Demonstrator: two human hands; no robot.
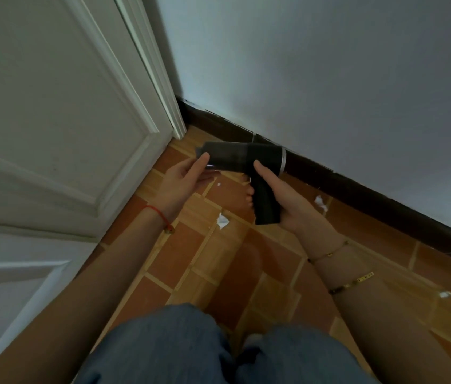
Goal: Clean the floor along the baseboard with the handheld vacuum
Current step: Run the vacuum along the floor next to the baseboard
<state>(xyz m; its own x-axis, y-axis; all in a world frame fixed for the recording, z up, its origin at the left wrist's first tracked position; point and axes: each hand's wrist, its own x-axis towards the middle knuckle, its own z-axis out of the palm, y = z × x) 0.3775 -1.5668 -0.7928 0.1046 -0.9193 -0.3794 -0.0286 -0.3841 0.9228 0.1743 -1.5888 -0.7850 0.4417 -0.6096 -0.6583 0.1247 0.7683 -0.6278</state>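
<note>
A: Which step is this?

B: Getting ready, I think. Left hand point(182, 181) pinches the nozzle end of the handheld vacuum point(242, 164); right hand point(279, 200) wraps its grip, raised off the floor point(191, 275) in front of the baseboard point(357, 187).

A: Next?

B: Lower the nozzle toward the paper scraps point(222, 220) near that baseboard.
</note>
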